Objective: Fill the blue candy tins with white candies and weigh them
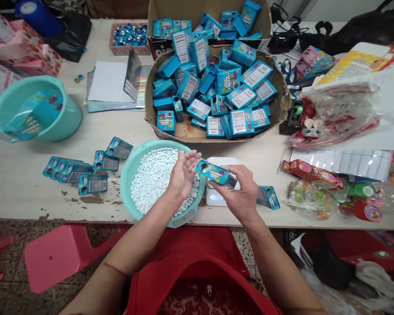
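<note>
My right hand (244, 190) is closed around a small blue candy box (213, 172), tilted above the white scale (216, 200). Palm up and slightly cupped, my left hand (182, 173) has its fingers stretched toward the end of that box. I cannot make out anything in the palm. Under the left hand is a turquoise basin (128, 183) with many small white candies (154, 179). Another blue box (268, 197) lies on the table just right of the scale, partly behind my right hand.
Several blue boxes (93, 183) lie left of the basin. Behind it stands a cardboard carton (184, 135) full of such boxes, with a second carton beyond. A turquoise bucket (70, 116) is at the left; plastic-wrapped goods (341, 113) crowd the right. A pink stool (57, 258) stands below.
</note>
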`<control>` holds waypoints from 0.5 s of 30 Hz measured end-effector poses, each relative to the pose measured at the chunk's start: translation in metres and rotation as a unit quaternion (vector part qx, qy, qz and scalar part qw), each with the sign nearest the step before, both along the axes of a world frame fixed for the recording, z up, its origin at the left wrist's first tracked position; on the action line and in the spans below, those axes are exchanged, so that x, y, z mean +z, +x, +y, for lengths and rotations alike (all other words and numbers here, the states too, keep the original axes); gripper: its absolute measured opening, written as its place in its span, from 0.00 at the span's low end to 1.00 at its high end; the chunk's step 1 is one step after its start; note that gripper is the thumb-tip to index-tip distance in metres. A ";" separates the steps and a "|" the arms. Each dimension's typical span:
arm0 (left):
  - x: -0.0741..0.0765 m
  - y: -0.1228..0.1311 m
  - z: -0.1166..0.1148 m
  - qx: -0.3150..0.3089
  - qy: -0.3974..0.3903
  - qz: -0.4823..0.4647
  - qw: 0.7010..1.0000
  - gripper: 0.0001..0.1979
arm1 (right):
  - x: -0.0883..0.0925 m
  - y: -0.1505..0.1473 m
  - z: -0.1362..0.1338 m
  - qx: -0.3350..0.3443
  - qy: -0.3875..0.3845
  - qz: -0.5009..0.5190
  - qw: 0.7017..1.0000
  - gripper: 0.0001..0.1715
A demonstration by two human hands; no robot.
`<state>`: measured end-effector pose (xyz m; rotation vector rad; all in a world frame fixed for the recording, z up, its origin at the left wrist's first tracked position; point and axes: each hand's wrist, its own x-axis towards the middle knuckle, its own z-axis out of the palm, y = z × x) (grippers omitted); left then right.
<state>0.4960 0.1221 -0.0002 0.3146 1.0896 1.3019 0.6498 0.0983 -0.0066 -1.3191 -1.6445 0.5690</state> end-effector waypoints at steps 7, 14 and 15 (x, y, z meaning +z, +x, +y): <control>0.000 -0.011 -0.010 0.068 -0.052 -0.136 0.987 0.14 | 0.010 -0.025 -0.007 0.068 0.009 -0.099 0.993 0.17; -0.004 -0.016 -0.015 0.096 -0.056 -0.150 0.982 0.12 | 0.007 -0.028 -0.009 0.073 -0.015 -0.123 0.990 0.17; -0.004 -0.015 -0.015 0.092 -0.051 -0.151 0.983 0.11 | 0.008 -0.028 -0.009 0.069 -0.019 -0.118 0.990 0.18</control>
